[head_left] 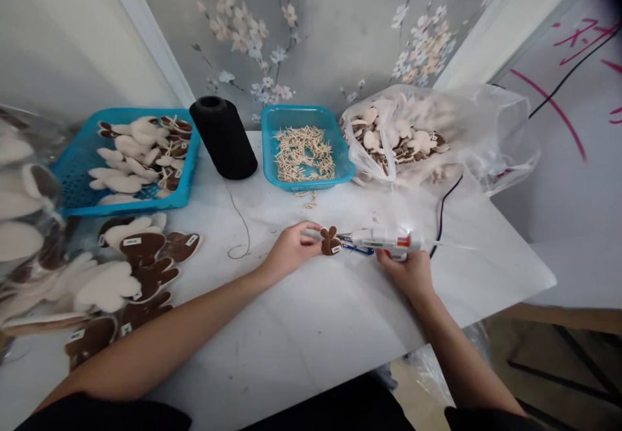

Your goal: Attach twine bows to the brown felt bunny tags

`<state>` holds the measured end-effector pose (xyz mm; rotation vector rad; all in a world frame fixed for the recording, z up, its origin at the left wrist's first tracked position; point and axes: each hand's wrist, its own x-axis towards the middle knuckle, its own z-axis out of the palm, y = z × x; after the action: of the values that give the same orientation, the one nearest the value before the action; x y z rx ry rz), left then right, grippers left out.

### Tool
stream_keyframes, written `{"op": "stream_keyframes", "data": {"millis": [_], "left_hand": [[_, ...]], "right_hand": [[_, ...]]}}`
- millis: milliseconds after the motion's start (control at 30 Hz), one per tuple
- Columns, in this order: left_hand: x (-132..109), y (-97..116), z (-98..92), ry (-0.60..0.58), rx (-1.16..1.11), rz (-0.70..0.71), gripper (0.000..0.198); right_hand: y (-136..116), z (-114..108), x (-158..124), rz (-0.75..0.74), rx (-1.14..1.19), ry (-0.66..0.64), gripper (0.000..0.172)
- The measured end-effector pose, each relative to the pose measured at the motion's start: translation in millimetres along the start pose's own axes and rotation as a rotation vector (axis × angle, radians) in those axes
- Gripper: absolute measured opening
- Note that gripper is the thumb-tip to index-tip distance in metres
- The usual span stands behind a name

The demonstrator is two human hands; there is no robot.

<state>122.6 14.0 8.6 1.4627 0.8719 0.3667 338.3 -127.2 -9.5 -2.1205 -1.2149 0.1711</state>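
Between the fingers of my left hand point(295, 249) is a small brown rabbit-shaped patch point(331, 243) with a pale edge and a white label. My right hand point(409, 272) is wrapped round the handle of a white hot glue gun point(381, 238) with a red part on its side. The gun's nozzle points left and meets the patch or lies right beside it; I cannot tell which. A glue stick point(459, 245) juts from the back of the gun. Under the gun, a blue tool point(357, 249) is partly hidden.
At the back stand a blue basket point(187, 188) of rabbit patches, a black thread cone point(223, 138), a blue tray point(307, 185) of short cream pieces and a plastic bag point(486, 133) of patches. More patches point(146, 246) lie at left. A black cord point(442, 214) runs behind the gun.
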Motion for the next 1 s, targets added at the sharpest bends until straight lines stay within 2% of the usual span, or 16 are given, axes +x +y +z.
{"op": "stream_keyframes", "data": {"millis": [433, 1000], "left_hand": [[-0.9, 4.8, 3.0, -0.012, -0.002, -0.025, 0.038], [1.1, -0.7, 2.8, -0.056, -0.059, -0.027, 0.039]], "right_hand": [[1.0, -0.3, -1.6, -0.031, -0.178, -0.021, 0.037], [2.9, 1.5, -6.0, -0.048, -0.153, -0.027, 0.033]]}}
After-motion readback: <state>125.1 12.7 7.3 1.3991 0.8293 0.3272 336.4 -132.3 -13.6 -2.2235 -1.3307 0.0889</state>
